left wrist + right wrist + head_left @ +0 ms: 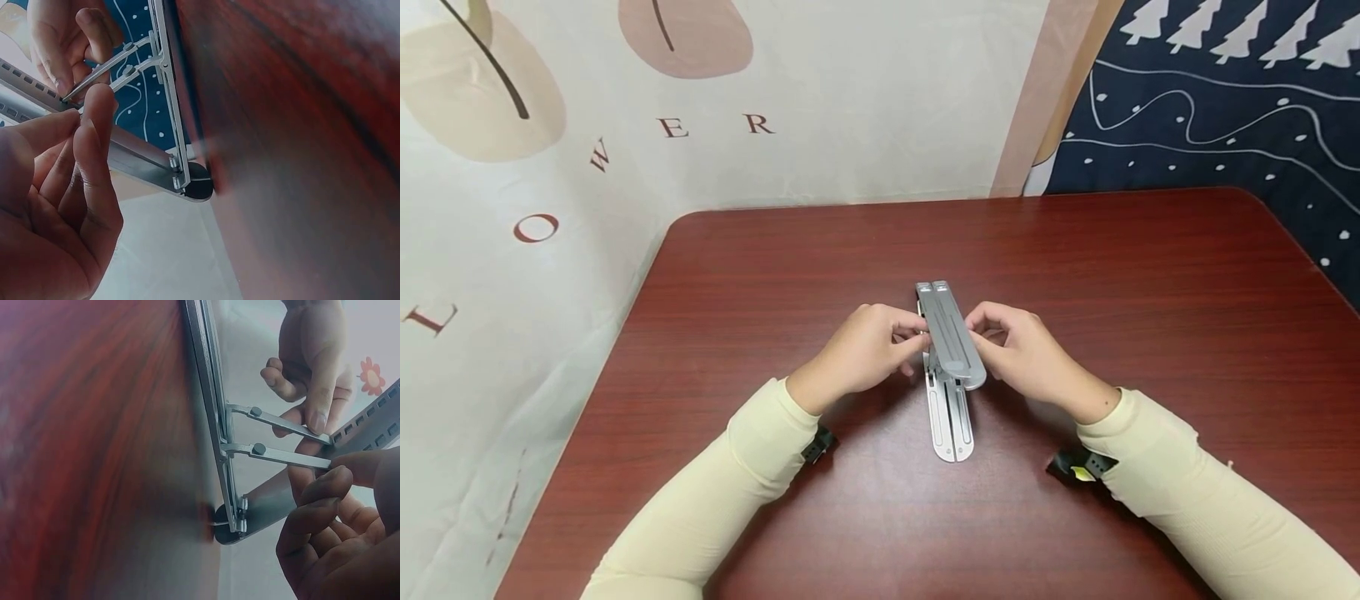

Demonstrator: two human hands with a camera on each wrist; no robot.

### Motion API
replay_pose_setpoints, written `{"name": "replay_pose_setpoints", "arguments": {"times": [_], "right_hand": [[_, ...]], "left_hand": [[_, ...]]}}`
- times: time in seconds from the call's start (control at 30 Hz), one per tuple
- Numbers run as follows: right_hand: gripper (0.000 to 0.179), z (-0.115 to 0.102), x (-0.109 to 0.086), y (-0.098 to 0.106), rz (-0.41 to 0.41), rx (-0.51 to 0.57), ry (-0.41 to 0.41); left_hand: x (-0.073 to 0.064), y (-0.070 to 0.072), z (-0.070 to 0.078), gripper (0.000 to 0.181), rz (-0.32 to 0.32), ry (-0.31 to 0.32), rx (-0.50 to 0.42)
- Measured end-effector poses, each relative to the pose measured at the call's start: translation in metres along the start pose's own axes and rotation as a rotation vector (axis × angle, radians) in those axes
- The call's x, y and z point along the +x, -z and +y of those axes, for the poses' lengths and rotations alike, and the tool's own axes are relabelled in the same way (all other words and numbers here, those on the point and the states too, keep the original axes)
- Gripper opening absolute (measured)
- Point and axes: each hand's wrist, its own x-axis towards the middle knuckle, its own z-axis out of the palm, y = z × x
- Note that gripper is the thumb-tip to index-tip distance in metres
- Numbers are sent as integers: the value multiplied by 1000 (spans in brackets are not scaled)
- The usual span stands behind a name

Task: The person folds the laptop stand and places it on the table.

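A silver folding laptop stand point(953, 337) stands on the table, its upper plate tilted up from the slotted base legs point(950, 429). My left hand point(874, 346) is at its left side, thumb and fingertips pinching the end of a support strut point(128, 76) beneath the plate. On the opposite side my right hand point(1028, 354) pinches the end of the other strut point(290, 457) between thumb and finger. Rows of square notches point(375, 422) run along the plate's underside, close to the fingertips. In the head view the plate hides the struts and some fingertips.
The reddish-brown wooden table point(790, 267) has rounded far corners. Behind it hangs a pale cloth point(865, 100) with printed letters, and a dark blue cloth point(1195, 125) with white trees is at the right. Dark straps point(818, 444) circle both wrists.
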Motion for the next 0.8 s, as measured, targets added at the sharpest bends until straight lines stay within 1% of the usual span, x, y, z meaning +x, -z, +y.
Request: {"name": "replay_pose_setpoints", "arguments": {"times": [0.3,0.8], "right_hand": [[6,0,-3,-2,-22,17,-15],[6,-3,-4,-2,-23,8,-18]], "left_hand": [[0,-1,0,17,-6,6,12],[1,0,1,15,-10,2,7]]}}
